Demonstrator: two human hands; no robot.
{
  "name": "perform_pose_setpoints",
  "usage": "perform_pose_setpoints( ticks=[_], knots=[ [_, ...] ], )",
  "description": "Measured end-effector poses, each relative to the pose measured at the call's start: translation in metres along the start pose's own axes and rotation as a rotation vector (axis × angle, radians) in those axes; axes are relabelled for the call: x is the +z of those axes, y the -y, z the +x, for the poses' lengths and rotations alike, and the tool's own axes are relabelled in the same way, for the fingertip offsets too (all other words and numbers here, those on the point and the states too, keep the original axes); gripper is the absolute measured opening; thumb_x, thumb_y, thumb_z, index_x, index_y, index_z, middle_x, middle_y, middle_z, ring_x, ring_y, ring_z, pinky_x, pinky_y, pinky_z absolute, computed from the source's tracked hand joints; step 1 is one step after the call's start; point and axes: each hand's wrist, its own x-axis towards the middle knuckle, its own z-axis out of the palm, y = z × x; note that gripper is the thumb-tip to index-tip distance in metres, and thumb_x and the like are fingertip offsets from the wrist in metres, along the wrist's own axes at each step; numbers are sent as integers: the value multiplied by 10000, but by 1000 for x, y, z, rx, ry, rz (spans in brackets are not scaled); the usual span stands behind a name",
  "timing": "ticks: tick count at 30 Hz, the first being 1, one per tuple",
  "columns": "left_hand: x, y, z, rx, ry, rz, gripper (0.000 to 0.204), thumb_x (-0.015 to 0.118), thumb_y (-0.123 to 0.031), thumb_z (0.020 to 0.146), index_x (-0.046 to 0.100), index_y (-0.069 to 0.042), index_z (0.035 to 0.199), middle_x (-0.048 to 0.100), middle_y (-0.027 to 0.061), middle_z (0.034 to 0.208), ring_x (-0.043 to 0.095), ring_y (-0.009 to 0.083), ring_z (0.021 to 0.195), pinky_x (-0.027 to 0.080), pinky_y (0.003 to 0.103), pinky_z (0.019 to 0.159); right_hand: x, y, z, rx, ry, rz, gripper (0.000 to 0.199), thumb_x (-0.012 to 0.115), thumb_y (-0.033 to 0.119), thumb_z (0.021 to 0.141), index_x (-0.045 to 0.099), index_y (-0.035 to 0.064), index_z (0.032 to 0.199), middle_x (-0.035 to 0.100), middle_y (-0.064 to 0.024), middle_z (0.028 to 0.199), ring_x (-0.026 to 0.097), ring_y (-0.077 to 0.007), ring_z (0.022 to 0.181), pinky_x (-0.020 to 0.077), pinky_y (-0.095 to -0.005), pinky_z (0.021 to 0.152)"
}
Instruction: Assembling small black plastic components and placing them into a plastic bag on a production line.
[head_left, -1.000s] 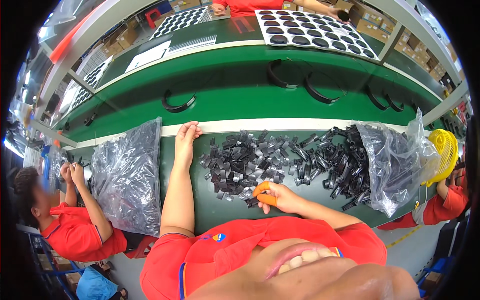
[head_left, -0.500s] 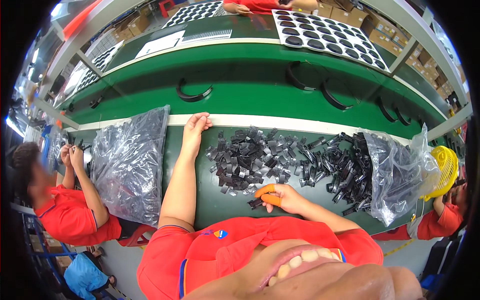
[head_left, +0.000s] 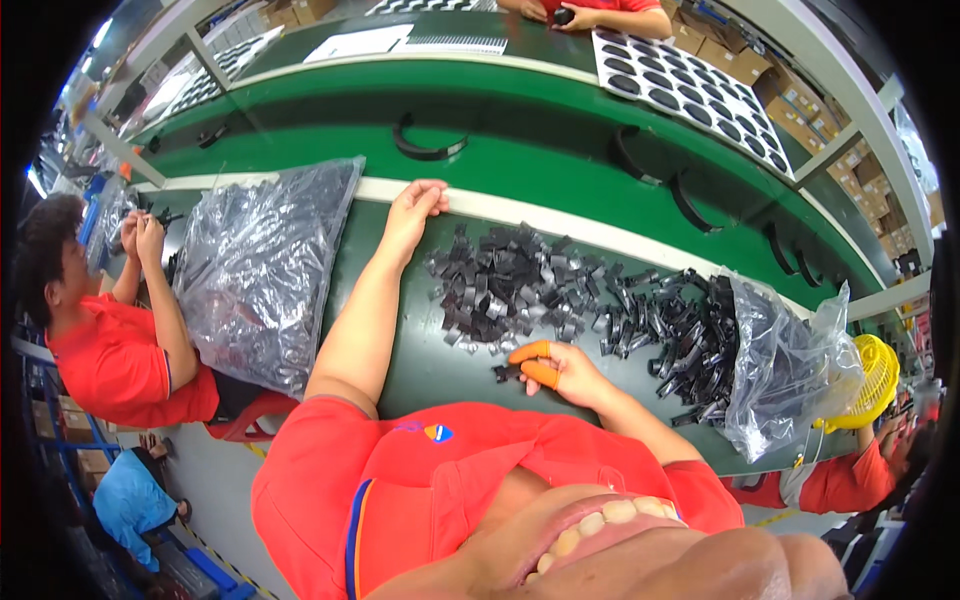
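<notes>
My left hand [head_left: 418, 203] rests at the white rail along the belt's near edge, its fingers curled in. Whatever may be inside those fingers is hidden. Closer to my body, my right hand [head_left: 568, 374] wears orange finger covers on two fingers. Between their tips it pinches a small black plastic part [head_left: 506, 373], just above the dark green table. Beyond it lies a loose heap of small flat black pieces [head_left: 505, 285]. To the right, longer black clip-like parts [head_left: 690, 345] spill out of a clear plastic bag [head_left: 775, 360].
A large filled clear bag [head_left: 262, 275] lies left of my left arm. Black curved bands [head_left: 430, 150] sit along the green belt [head_left: 530, 130]. A yellow fan guard [head_left: 870, 380] stands at the right. Co-workers in red sit on either side; another is across the belt.
The whole view has shifted, so the table and belt sit higher in the picture. Both hands keep nearly the same place and grip; the black part stays in my right hand.
</notes>
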Motion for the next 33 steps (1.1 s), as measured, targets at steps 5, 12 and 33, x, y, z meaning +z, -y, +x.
perform_pose_setpoints(
  ticks=[5, 12, 33],
  knots=[
    [4, -1, 4, -15, -1, -26, 227, 502, -186, 894, 567, -15, 1027, 597, 28, 853, 547, 92, 796, 414, 218, 753, -4, 1, 3, -9, -12, -56, 193, 508, 86, 898, 570, -2, 1059, 595, -60, 816, 591, -109, 671, 468, -231, 666],
    [-12, 4, -6, -30, -61, -88, 244, 508, -147, 886, 547, 7, 1071, 602, 66, 964, 568, 117, 861, 458, 250, 806, 6, 6, 6, 33, 70, -51, 207, 502, 93, 903, 563, -5, 1075, 591, -61, 837, 580, -104, 693, 461, -225, 666],
    [-7, 14, 5, 52, -45, -163, 522, 346, -423, 927, 613, 22, 882, 639, 112, 762, 637, 177, 703, 494, 274, 672, 3, -11, 2, -25, -119, -74, 186, 474, 68, 911, 530, -26, 1062, 604, -84, 804, 570, -112, 653, 453, -234, 680]
  ],
)
